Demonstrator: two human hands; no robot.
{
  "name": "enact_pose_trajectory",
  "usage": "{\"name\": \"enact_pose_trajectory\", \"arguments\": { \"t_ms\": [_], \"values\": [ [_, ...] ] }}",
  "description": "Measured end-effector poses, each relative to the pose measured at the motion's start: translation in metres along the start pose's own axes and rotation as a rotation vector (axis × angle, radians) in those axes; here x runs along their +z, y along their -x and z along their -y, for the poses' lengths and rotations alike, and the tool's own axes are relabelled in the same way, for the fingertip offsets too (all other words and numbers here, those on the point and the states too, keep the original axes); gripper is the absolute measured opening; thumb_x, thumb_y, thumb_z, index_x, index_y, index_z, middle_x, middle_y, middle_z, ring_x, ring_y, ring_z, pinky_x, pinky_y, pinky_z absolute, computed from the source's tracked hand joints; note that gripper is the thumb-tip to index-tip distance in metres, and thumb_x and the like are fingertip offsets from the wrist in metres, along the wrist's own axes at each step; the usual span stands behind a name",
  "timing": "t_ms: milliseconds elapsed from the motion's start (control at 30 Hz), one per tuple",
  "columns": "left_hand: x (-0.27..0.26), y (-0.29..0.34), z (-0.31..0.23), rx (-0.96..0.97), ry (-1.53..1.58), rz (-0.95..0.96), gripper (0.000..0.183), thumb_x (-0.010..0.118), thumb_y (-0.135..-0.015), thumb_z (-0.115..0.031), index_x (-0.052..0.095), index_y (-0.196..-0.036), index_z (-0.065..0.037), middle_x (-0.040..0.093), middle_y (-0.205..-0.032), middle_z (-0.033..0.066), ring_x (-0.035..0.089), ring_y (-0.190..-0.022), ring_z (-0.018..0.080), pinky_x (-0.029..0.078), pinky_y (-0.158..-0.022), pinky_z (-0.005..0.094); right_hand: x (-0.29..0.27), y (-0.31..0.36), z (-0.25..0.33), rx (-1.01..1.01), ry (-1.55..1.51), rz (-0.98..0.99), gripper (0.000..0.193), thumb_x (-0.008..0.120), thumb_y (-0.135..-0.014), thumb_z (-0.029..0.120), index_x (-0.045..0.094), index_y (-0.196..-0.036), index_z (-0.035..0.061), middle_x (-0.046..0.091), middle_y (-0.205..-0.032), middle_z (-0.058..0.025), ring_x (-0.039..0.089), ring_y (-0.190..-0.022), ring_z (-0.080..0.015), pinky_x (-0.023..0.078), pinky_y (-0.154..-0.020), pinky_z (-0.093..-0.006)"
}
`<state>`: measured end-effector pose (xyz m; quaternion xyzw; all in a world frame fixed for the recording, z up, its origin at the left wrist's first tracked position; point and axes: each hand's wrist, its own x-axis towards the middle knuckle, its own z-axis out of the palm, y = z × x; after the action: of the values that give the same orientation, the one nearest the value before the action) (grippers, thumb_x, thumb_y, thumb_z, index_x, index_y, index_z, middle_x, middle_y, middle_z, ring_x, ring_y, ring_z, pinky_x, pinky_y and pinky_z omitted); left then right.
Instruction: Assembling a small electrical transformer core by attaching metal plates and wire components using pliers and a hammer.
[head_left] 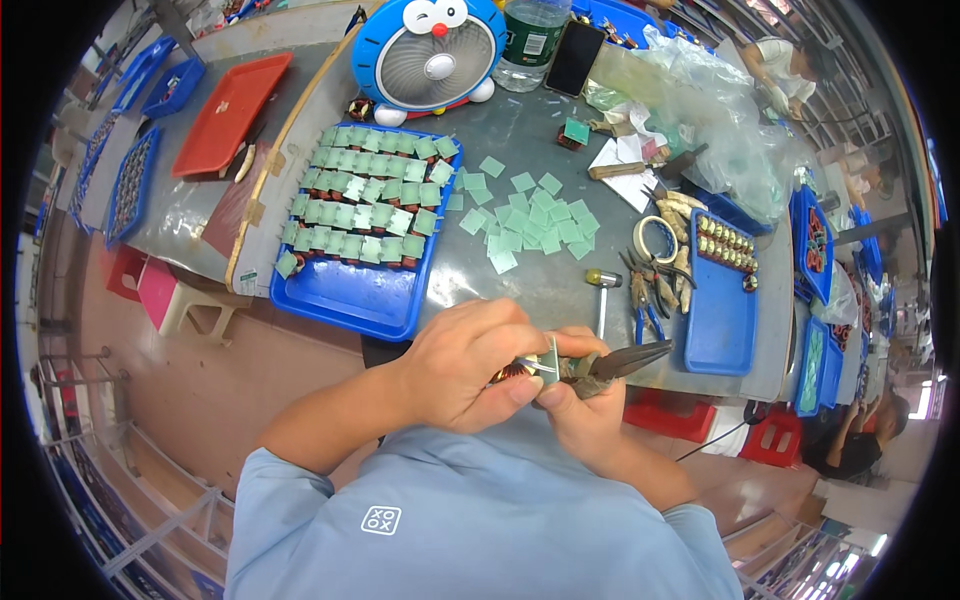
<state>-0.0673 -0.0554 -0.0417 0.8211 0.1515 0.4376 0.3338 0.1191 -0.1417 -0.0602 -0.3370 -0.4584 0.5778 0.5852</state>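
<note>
Coil [514, 371] partly behind left fingers [492, 347]

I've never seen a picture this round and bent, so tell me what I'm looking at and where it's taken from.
No machine here: these are a person's own bare hands. The camera sits on their head, looking down; its fisheye lens bends straight edges. The left hand holds a small copper-wound coil with a green plate at its end. The right hand holds pliers, their tip pointing right. On the grey workbench lie loose green squares, between a blue tray of green-topped parts and a narrower blue tray. A blue fan stands behind.
</note>
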Motion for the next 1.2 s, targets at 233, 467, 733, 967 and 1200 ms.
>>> {"name": "enact_pose_trajectory", "arguments": {
  "t_ms": [233,467,733,967,1200],
  "values": [
    [-0.001,0.001,-0.006,-0.059,0.165,0.033,0.029,0.060,-0.093,-0.022,0.055,-0.114,-0.002,0.059,-0.087,0.0144,0.056,-0.068,0.0276,0.046,-0.058,0.0382,-0.005,-0.003,0.012,-0.190,0.312,0.115,0.048,0.077,-0.087,0.004,0.054,-0.130,-0.0014,0.056,-0.126,-0.0157,0.062,-0.110,-0.0225,0.053,-0.092,-0.0347],
    [-0.003,0.006,0.010,0.016,0.208,0.027,0.031,0.057,-0.095,-0.021,0.052,-0.118,-0.003,0.057,-0.095,0.0164,0.056,-0.075,0.0259,0.047,-0.064,0.0373,0.001,-0.019,0.023,-0.309,0.624,0.124,0.048,0.083,-0.080,0.004,0.061,-0.122,-0.0023,0.063,-0.115,-0.0187,0.067,-0.100,-0.0275,0.056,-0.083,-0.0347],
    [-0.010,0.021,0.012,-0.764,1.045,0.018,0.039,0.050,-0.103,-0.028,0.040,-0.133,-0.005,0.052,-0.106,0.0053,0.051,-0.083,0.0101,0.042,-0.066,0.0242,0.012,-0.046,0.031,-0.437,0.907,0.078,0.053,0.087,-0.075,0.010,0.064,-0.121,-0.0014,0.067,-0.106,-0.0147,0.067,-0.089,-0.0238,0.055,-0.073,-0.0324],
    [-0.014,0.024,0.031,-0.586,1.120,-0.164,0.053,0.063,-0.098,-0.042,0.043,-0.130,-0.005,0.059,-0.109,0.0150,0.056,-0.078,0.0169,0.044,-0.068,0.0286,0.009,-0.008,0.029,0.471,0.363,0.130,0.045,0.064,-0.100,0.026,0.054,-0.135,-0.0003,0.064,-0.101,-0.0016,0.060,-0.090,-0.0089,0.049,-0.083,-0.0270],
    [-0.023,0.030,0.043,-0.468,1.025,-0.063,0.056,0.057,-0.101,-0.044,0.044,-0.133,0.000,0.055,-0.115,0.0094,0.054,-0.094,0.0135,0.047,-0.080,0.0286,0.018,-0.014,0.035,0.566,0.487,0.343,0.056,0.056,-0.103,0.038,0.047,-0.142,-0.0011,0.066,-0.105,-0.0101,0.064,-0.094,-0.0181,0.049,-0.086,-0.0321]
  ]
}}
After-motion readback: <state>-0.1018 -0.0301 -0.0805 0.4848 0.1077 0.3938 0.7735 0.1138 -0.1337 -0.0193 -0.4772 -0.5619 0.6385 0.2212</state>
